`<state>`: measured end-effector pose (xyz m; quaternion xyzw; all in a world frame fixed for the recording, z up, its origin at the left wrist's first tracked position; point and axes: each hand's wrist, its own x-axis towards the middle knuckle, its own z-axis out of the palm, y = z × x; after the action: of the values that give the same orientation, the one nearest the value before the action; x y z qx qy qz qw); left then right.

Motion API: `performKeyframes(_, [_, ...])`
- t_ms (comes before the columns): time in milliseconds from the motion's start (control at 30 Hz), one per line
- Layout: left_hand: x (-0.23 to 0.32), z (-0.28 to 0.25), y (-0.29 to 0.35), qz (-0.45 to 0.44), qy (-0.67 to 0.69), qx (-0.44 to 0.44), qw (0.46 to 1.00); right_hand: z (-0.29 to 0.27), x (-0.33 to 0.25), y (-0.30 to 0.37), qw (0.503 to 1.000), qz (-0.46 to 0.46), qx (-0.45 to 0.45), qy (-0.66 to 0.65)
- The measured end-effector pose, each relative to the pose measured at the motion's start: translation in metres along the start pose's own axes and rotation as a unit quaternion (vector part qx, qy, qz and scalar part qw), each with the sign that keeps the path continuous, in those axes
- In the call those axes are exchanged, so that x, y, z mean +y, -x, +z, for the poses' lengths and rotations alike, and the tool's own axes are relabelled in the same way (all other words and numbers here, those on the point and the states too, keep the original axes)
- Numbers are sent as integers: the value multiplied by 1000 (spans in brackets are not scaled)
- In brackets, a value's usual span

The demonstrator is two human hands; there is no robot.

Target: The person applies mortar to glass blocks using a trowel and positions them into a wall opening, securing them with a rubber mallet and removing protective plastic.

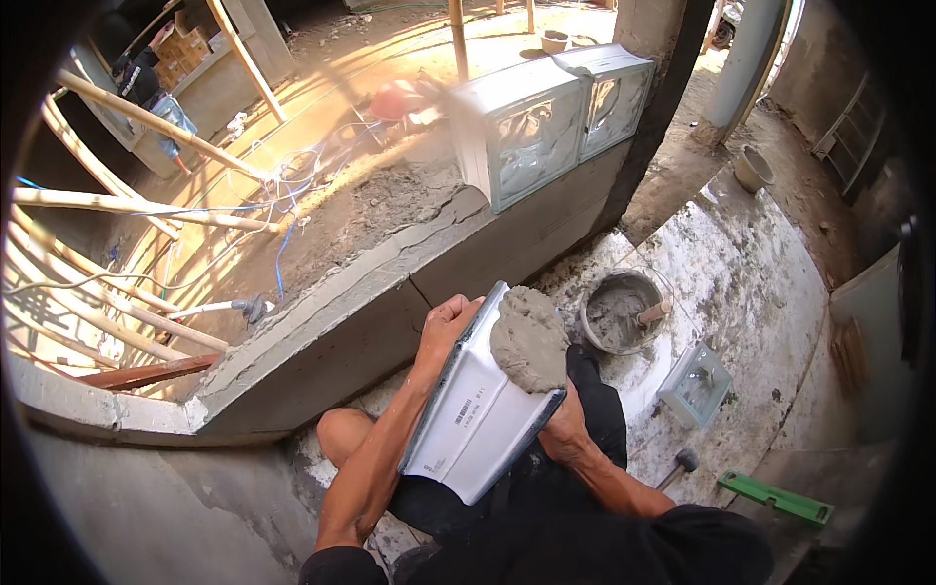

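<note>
Between my hands is a glass block (478, 409), tilted, its white side face turned up. A thick lump of wet grey mortar (529, 339) covers that face's far end. The fingers of my left hand (450, 327) are closed on the block's upper left edge. On the opposite edge my right hand (565, 426) grips it, its fingertips partly hidden beneath. Just beyond the right hand stands a bucket (588, 317) of mortar, a wooden handle (653, 313) sticking out. A second glass block (697, 383) lies on the floor to the right.
A low wall (390, 268) runs ahead, with two glass blocks (538, 141) set on it against a post. Bamboo poles (146, 212) and tangled cords lie beyond. At right are a mallet (686, 459), a green spirit level (775, 496) and another bucket (753, 171). A person (156, 102) is far left.
</note>
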<state>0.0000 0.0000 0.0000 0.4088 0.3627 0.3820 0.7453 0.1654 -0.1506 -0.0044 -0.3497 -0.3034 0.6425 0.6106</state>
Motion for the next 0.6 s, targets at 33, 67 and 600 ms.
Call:
performKeyframes(33, [11,12,6,-1,-61,52,997,6,-11,2,999,33,15,-8])
performKeyframes(67, [17,20,8,-4,-122,102,987,10,-22,3,997,66,31,-16])
performKeyframes(600, [345,39,24,-299,-237,109,918,213,-143,-91,980,74,113,-144])
